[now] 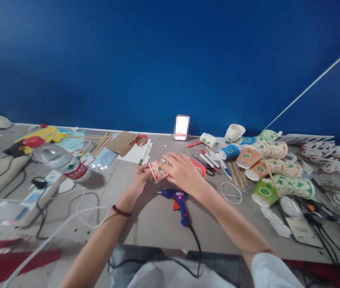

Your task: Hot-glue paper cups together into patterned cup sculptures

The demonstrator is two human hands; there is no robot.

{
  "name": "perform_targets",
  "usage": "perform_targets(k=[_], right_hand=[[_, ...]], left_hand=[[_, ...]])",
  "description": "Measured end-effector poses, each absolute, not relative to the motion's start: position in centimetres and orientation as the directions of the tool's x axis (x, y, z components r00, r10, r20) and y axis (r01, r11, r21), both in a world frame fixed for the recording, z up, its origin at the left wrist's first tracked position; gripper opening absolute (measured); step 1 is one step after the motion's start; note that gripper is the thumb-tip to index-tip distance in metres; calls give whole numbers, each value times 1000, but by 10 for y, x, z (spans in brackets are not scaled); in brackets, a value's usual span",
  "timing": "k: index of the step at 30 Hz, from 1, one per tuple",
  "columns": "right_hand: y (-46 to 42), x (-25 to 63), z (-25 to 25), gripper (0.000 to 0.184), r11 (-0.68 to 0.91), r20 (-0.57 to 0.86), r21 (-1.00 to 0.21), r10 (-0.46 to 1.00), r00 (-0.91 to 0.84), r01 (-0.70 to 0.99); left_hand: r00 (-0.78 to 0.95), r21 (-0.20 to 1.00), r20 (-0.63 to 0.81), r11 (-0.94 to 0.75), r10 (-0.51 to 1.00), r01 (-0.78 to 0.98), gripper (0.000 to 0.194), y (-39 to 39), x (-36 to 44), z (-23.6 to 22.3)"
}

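A red patterned paper cup (158,171) lies on its side on the grey table (152,220), held between both hands. My left hand (140,177) grips its base end with fingers curled. My right hand (181,170) lies over the cup's top and covers most of it, fingers pressed down. A second red cup (199,167) peeks out from behind my right hand. Just in front of the hands lies a blue hot glue gun (178,200) with a small red light on, nozzle pointing left, its black cord running toward me.
Stacked paper cups (273,168) in orange, green and blue lie to the right, with markers, scissors (209,171) and wooden sticks (237,174). A water bottle (57,158), power strip (34,198) and cables sit left. Cardboard pieces (124,142) and a phone (182,127) stand by the blue wall.
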State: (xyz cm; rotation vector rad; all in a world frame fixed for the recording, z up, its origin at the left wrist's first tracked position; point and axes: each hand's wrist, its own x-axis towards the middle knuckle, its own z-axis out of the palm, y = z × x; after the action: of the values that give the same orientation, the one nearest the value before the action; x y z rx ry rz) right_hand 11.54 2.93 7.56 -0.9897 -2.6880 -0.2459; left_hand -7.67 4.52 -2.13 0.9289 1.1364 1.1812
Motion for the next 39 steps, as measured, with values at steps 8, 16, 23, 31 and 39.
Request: perform_targets(k=[8,16,23,31,39], right_hand=[[34,121,77,56,726,301,3,656,-693,688],[35,121,77,54,738,282,24,642,-712,675],[35,121,77,52,742,279,17,640,-716,670],[47,134,75,53,709,326,7,665,-672,705],[71,156,65,50,602,331,-40,761,-557,798]], left_hand=[[31,979,-37,42,999,-200,33,40,-74,-8],[-26,990,-79,75,997,-117,33,41,-72,-12],[-31,997,-41,39,999,-72,30,42,-74,-12],[-73,996,-13,6,997,-93,38,40,-72,-2],[-302,954,132,-204,944,-222,32,49,-97,4]])
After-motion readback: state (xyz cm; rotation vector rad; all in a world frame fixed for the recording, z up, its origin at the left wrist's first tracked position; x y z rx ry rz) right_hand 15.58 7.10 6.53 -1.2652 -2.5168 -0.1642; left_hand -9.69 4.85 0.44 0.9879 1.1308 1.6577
